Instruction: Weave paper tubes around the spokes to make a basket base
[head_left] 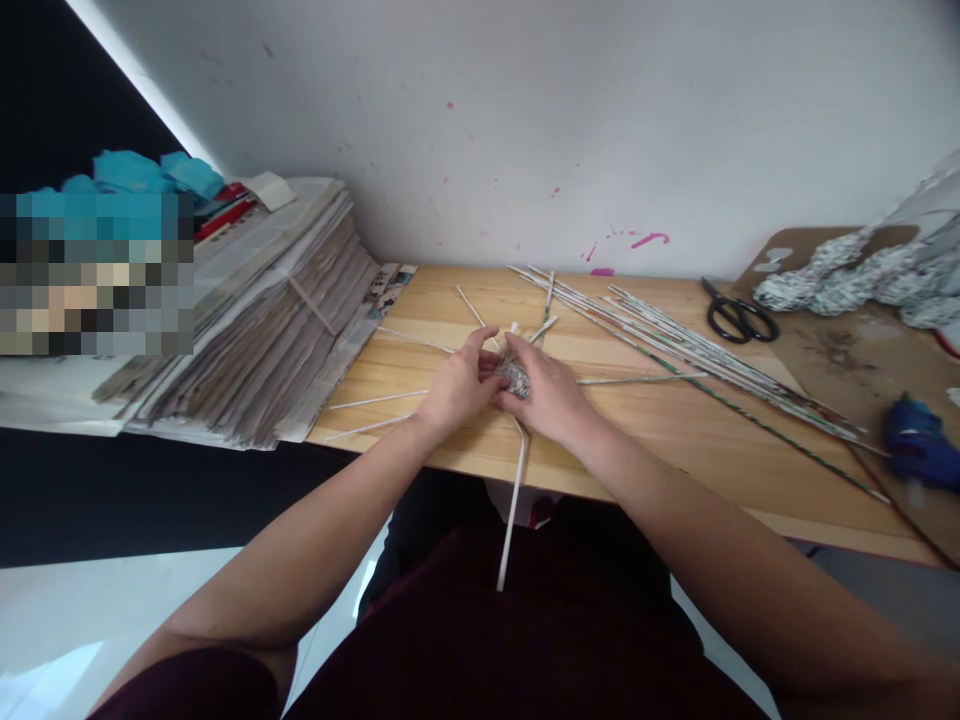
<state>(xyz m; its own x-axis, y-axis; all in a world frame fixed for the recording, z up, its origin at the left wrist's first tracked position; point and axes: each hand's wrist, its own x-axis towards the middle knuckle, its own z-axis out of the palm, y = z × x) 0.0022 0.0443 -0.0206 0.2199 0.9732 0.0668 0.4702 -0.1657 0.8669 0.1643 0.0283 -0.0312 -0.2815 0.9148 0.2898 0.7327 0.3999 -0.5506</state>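
Note:
Between my two hands is a small woven paper piece (514,378), greyish and speckled, just above or on the wooden table. Thin rolled-paper sticks fan out from it; one bent stick (512,510) points toward my body and hangs past the table edge. My left hand (459,380) grips the piece's left side, thumb in front and fingers curled behind. On the opposite side, my right hand (551,388) wraps around it, its palm hiding part of the weave.
Loose rolled-paper sticks (720,370) lie to the right. Black-handled scissors (739,312), a blue glue gun (922,440) and braided paper bundles (847,275) are farther right, on or near brown cardboard (817,350). Stacked newspapers (300,290) rise at left. A white wall (525,130) stands behind.

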